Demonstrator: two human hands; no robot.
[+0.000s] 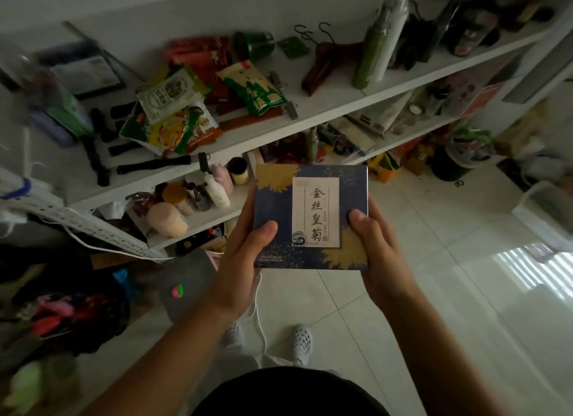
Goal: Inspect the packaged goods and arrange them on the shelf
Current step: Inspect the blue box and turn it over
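At the left end of the shelf [310, 118] the top board is blurred, and what lies there cannot be made out. Nearer the front edge, dark tools [155, 166] are laid flat. Just to their right, snack packets [173, 118] are heaped loosely, one overlapping another, with a green packet [257, 90] lying a little apart. This looks like goods put down but not yet ordered. On the lower board, jars [167, 218] are stood close together; those behind are largely covered by those in front.

The box [310, 217] is not on the shelf. It is held in the air before the front edge, over the floor [434, 291], face up and roughly level. It appears to be held this way so that the label can be read during inspection. It is grasped at its left side by the left hand [245, 260], whose thumb [263, 231] is laid on the printed face. The fingers are mostly hidden beneath the box. The right side is grasped in the same way by the right hand [378, 254]: thumb on top, fingers under the box and out of sight. The two-handed grip is judged to be for steadiness, not because of weight.

The underside and far edge of the box are not shown, so any damage there cannot be told. The small print on the label is too fine to be read.

Toward the right end of the top board, a hanger [325, 62] is laid down and bottles [372, 52] are stood upright. The corner beyond is dark and cut off. Free space for the box is seen only between the green packet and the hanger.
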